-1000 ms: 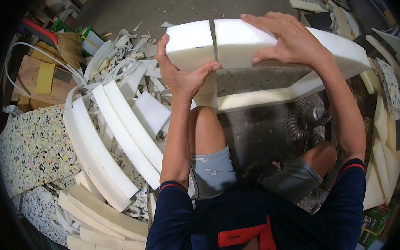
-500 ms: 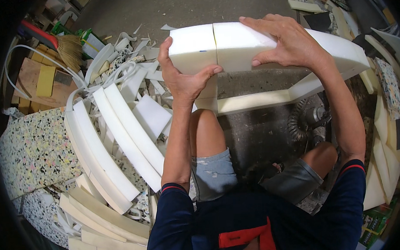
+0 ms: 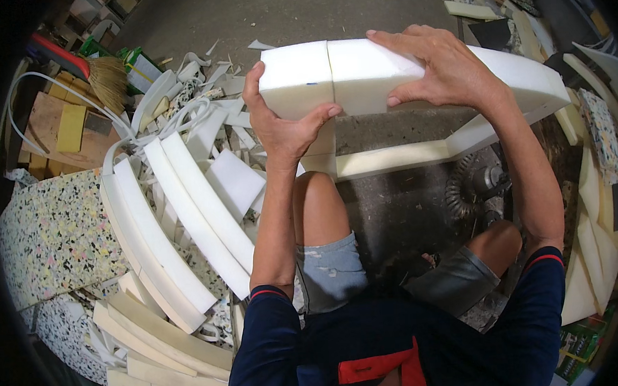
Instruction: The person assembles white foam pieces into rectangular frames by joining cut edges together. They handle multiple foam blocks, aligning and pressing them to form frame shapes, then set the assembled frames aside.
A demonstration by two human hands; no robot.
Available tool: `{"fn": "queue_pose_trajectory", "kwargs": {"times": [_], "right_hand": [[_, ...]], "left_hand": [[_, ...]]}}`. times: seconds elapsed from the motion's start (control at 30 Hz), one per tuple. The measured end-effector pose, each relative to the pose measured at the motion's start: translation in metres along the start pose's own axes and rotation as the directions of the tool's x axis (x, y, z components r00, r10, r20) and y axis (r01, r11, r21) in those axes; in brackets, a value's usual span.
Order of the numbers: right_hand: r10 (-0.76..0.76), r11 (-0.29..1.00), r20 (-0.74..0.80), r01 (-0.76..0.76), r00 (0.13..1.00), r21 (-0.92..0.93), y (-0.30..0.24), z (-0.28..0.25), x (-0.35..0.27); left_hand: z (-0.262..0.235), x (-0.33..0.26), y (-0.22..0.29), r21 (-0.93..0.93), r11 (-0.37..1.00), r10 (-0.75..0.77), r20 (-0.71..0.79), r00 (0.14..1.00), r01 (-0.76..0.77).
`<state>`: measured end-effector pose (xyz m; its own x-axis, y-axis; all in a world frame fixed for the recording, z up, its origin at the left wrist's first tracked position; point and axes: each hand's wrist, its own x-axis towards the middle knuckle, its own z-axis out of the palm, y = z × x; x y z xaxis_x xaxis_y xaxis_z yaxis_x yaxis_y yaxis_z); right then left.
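Observation:
A frame of white foam pieces (image 3: 379,60) is held up in front of me, over my knees. Two blocks meet at a thin upright seam near its left end, and a small blue mark shows on the left block. My left hand (image 3: 284,128) grips that left end, thumb on the near face and fingers at the outer side. On the piece right of the seam, my right hand (image 3: 442,67) is clamped, fingers over the top and thumb on the near face. A narrower foam strip (image 3: 391,158) forms the frame's lower side.
Curved white foam strips (image 3: 198,206) lie in rows at my left, beside a speckled foam slab (image 3: 59,234). Offcuts (image 3: 214,121), a straw broom (image 3: 107,81) and a board (image 3: 57,129) are further off. A coiled hose (image 3: 462,185) lies by my right knee; more foam (image 3: 591,241) is stacked at right.
The left end of the foam frame has dipped very slightly, with my left hand moving down along with it. Both hands keep their hold.

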<state>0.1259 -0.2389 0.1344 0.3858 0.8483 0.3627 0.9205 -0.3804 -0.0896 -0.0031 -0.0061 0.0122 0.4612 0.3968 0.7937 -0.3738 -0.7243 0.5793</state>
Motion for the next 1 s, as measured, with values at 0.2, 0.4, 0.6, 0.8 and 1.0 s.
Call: {"fn": "queue_pose_trajectory", "kwargs": {"times": [0.2, 0.4, 0.6, 0.8, 1.0], "right_hand": [[0.017, 1.0, 0.012, -0.016, 1.0, -0.012, 0.0, -0.0045, -0.0003], [0.011, 1.0, 0.004, -0.011, 1.0, -0.017, 0.0014, -0.0042, 0.0002], [0.001, 1.0, 0.001, -0.001, 1.0, -0.01, 0.0002, -0.0035, 0.0011], [-0.001, 1.0, 0.01, 0.001, 1.0, 0.022, 0.0001, -0.0055, 0.0017], [-0.016, 1.0, -0.014, 0.016, 1.0, -0.003, 0.0, -0.0037, 0.0006]], "left_hand": [[0.0008, -0.0019, -0.0025, -0.04, 0.998, -0.041, -0.012, 0.999, 0.041], [0.0008, -0.0011, -0.0052, 0.005, 1.0, -0.014, -0.012, 1.0, 0.014], [0.0011, -0.0003, -0.0005, -0.001, 0.999, -0.034, 0.012, 0.999, 0.034], [0.002, 0.0013, 0.0014, -0.036, 0.999, -0.029, 0.01, 1.0, 0.03], [0.0031, 0.0006, 0.0013, -0.015, 0.999, -0.038, 0.003, 0.999, 0.038]]}}
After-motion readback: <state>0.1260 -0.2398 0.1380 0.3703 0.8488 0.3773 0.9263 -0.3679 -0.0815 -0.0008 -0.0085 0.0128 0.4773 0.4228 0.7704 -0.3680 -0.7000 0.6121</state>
